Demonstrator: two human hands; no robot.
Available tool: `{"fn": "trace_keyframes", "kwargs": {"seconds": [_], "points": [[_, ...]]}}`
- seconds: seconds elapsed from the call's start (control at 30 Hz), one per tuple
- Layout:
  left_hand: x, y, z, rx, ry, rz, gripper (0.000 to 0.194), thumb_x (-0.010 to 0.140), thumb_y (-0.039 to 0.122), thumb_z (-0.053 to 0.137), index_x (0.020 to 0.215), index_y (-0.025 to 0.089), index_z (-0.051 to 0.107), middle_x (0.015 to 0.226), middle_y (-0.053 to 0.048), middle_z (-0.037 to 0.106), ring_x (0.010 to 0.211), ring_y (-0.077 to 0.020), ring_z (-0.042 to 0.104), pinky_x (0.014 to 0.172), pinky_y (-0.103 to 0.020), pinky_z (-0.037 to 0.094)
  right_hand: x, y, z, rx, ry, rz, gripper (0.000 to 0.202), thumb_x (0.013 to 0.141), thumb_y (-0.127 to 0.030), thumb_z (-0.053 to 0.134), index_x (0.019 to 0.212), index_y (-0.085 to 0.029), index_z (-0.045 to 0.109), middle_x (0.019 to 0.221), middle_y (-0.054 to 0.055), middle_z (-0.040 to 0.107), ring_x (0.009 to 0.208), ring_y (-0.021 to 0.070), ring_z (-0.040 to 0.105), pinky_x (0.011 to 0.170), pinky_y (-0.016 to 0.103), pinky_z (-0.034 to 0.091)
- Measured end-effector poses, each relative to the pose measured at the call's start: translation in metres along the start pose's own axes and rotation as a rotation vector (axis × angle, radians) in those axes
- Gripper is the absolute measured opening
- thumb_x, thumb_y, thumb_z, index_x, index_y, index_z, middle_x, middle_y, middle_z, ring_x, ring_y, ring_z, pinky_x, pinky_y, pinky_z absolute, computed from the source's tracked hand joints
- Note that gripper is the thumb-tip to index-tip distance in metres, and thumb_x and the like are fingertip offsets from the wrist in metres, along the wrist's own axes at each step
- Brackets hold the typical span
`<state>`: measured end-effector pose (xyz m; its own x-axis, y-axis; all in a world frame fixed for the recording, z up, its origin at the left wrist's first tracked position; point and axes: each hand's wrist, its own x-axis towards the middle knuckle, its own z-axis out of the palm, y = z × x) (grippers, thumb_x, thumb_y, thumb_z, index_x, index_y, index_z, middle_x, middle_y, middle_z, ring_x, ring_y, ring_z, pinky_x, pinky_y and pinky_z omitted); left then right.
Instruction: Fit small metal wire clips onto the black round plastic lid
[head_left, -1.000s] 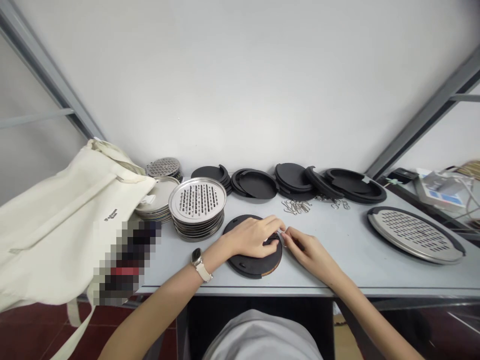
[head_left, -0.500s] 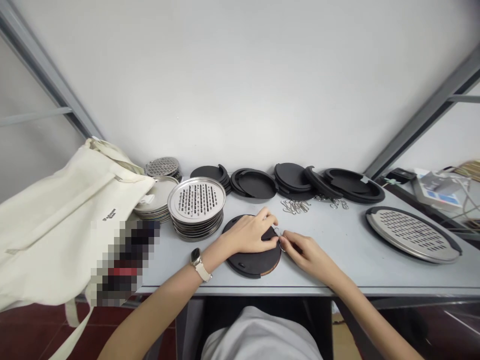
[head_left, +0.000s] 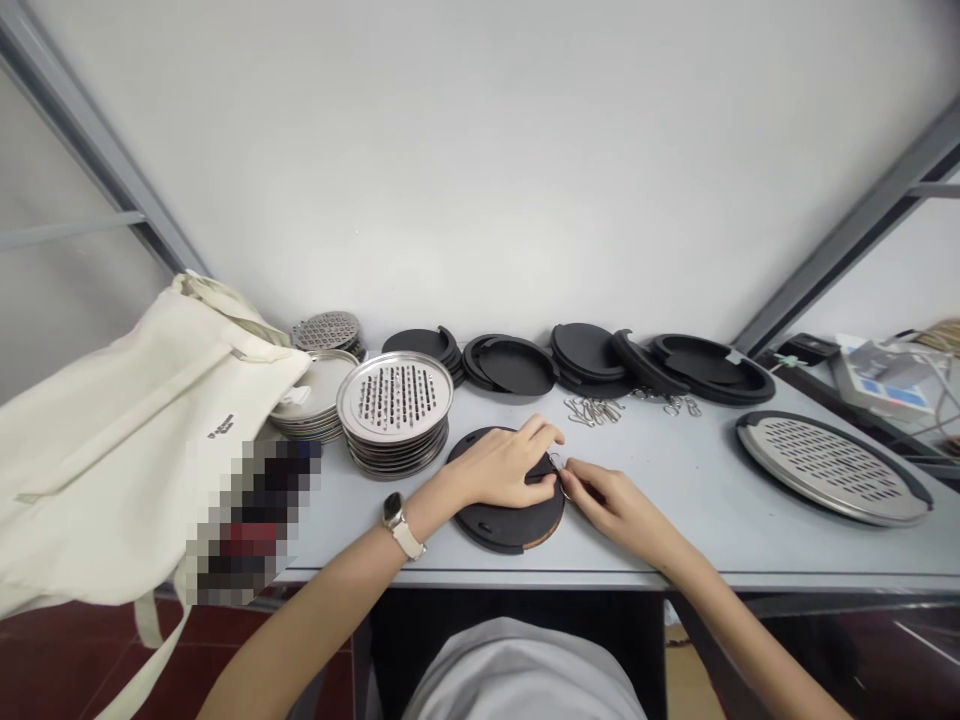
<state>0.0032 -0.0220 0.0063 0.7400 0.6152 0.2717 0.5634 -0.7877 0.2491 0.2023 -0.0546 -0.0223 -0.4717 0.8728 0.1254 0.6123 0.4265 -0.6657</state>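
A round black piece (head_left: 517, 528) with a brownish strip on its lower right edge lies flat near the table's front edge. Across its top rests my left hand (head_left: 506, 468), fingers bent around the piece and its right side. My right hand (head_left: 604, 497) is at the right edge of the piece, thumb and index finger pinched on a small metal ring (head_left: 556, 462). Part of the ring is hidden by the fingers. Behind the hands lies a small pile of metal hooks (head_left: 592, 411), with more metal rings (head_left: 681, 405) to its right.
Stacked metal grater discs (head_left: 394, 398) stand left of the hands, beside plain metal discs (head_left: 324, 385). Black round parts (head_left: 517, 366) line the wall. A large grater (head_left: 832, 465) lies at right. A cream bag (head_left: 150, 430) covers the table's left end.
The view has shifted very slightly. Both hands stay at the black piece and the ring, with only a tiny movement of the fingers.
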Motion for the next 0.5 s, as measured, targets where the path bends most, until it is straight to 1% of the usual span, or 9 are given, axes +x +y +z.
{"fn": "trace_keyframes", "kwargs": {"seconds": [0.1,0.17,0.37,0.5], "points": [[-0.0005,-0.0012,0.0009,-0.039,0.011,0.029,0.048,0.084,0.028,0.048,0.126,0.015,0.031,0.119,-0.010,0.052,0.085,-0.0214,0.062,0.071,-0.033,0.049,0.0000,0.0008,0.0006,0.008,0.004,-0.008,0.032,0.097,-0.034,0.033,0.068,-0.021,0.038,0.060,-0.004,0.040,0.055,0.0112,0.039,0.055,0.023,0.034],[-0.0006,-0.0021,0.0018,-0.061,0.004,0.033,0.049,0.084,0.027,0.048,0.128,0.016,0.029,0.119,-0.010,0.053,0.084,-0.0213,0.063,0.072,-0.034,0.049,-0.0001,0.0016,0.0011,0.014,0.009,-0.011,0.032,0.096,-0.034,0.034,0.067,-0.020,0.038,0.060,-0.005,0.041,0.055,0.0109,0.038,0.054,0.023,0.033],[-0.0002,-0.0018,0.0016,-0.079,-0.011,0.038,0.047,0.085,0.025,0.047,0.128,0.017,0.031,0.117,-0.008,0.058,0.088,-0.0224,0.064,0.075,-0.033,0.049,-0.0007,0.0028,0.0018,0.015,0.010,-0.015,0.031,0.095,-0.033,0.035,0.067,-0.020,0.038,0.059,-0.005,0.040,0.054,0.0107,0.037,0.053,0.023,0.033],[0.0002,-0.0005,-0.0002,-0.098,-0.022,0.060,0.048,0.085,0.022,0.046,0.130,0.020,0.031,0.121,-0.007,0.057,0.092,-0.0210,0.063,0.077,-0.032,0.049,-0.0010,0.0021,0.0009,0.022,0.010,-0.021,0.029,0.095,-0.032,0.036,0.069,-0.020,0.041,0.062,-0.003,0.045,0.056,0.0114,0.041,0.054,0.023,0.034]]}}
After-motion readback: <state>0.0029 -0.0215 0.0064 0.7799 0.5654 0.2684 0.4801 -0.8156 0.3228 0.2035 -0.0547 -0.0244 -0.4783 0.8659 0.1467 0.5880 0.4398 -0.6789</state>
